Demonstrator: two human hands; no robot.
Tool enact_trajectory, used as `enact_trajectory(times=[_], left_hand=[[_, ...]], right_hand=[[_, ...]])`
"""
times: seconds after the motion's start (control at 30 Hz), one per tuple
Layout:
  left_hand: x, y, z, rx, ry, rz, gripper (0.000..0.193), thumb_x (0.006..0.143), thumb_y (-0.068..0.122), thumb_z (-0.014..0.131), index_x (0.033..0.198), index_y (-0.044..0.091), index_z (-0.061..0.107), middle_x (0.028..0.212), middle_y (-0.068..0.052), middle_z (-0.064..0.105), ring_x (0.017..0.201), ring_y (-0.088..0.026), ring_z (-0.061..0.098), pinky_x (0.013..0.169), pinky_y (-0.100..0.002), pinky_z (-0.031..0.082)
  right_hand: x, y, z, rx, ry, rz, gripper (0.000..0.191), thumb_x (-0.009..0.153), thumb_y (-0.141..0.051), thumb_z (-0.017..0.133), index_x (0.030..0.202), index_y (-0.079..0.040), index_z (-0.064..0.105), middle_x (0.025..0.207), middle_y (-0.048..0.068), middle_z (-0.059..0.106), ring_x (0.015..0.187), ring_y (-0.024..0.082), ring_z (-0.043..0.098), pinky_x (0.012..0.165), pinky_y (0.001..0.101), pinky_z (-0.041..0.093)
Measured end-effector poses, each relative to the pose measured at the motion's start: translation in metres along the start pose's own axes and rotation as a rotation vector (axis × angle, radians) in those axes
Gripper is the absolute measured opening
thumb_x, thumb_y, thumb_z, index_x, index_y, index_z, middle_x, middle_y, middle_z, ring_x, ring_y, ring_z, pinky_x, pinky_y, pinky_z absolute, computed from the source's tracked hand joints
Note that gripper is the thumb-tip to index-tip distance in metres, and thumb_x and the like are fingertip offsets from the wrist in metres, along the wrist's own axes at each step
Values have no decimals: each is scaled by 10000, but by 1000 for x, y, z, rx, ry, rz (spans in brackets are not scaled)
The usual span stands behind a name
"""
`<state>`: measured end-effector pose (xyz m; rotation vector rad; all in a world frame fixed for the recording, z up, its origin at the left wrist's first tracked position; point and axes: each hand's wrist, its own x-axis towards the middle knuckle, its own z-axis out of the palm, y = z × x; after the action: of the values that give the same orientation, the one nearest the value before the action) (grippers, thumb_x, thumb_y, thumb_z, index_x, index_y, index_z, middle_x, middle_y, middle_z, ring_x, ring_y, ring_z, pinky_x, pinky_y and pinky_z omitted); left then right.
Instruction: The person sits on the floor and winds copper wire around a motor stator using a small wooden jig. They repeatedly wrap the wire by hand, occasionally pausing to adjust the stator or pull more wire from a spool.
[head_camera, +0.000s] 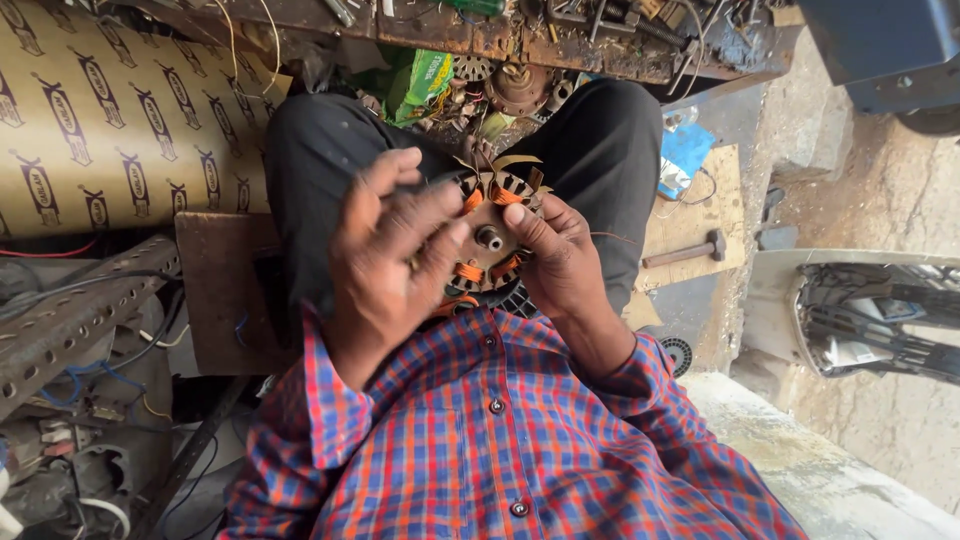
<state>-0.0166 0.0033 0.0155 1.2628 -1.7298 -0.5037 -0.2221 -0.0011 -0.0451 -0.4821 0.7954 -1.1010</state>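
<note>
Holding a round motor stator (490, 235) with orange windings over the lap, both hands close on it: left hand (385, 265) wraps its left rim, right hand (560, 262) its right rim, central shaft hole facing upward.

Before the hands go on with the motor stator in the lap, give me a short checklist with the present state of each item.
1. Left hand on the stator: ok, its fingers lie across the left side.
2. Right hand on the stator: ok, thumb pressed near the centre hole.
3. Stator supported: ok, held over the lap between both hands.
4. Orange windings seated in their slots: cannot tell, partly hidden by fingers.
5. Paper strips at the top edge: not ok, they stick out loose.
6. Hammer out of the way: ok, it lies apart on the board to the right.
</note>
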Motion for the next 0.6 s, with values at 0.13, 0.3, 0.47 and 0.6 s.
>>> enact_trajectory(times=[0.13, 0.3, 0.47, 0.6], left_hand=[[-5, 11, 0, 194, 22, 77, 265, 982, 124, 837, 1187, 33, 697, 1505, -239, 475, 1412, -400, 519, 1173, -469, 479], [-5, 9, 3, 157, 49, 55, 203, 967, 78, 821, 1084, 26, 664, 1522, -217, 466, 1448, -389, 499, 1191, -456, 467], [-11, -1, -3, -399, 22, -115, 218, 905, 11, 724, 1107, 23, 641, 1519, -220, 435, 1431, -326, 485, 1217, -490, 432], [-30, -15, -2, -842, -192, -474, 561, 942, 6, 761, 1438, 36, 500, 1355, -136, 591, 1282, -201, 621, 1115, -381, 551]], right_hand=[[-2, 5, 4, 31, -17, -13, 193, 1009, -107, 741, 1162, 3, 698, 1084, 77, 744, 989, 145, 693, 945, 327, 562], [-5, 10, 7, -23, -16, -12, 233, 988, -78, 740, 1204, 2, 703, 1091, 75, 745, 980, 149, 700, 912, 333, 575], [-9, 3, 7, -63, -69, -41, 263, 978, -87, 753, 1221, 1, 703, 1122, 85, 748, 1023, 158, 714, 945, 330, 588], [-7, -13, 1, -320, -110, -107, 292, 943, -94, 791, 1212, -9, 718, 1066, 70, 757, 938, 137, 718, 864, 306, 598]])
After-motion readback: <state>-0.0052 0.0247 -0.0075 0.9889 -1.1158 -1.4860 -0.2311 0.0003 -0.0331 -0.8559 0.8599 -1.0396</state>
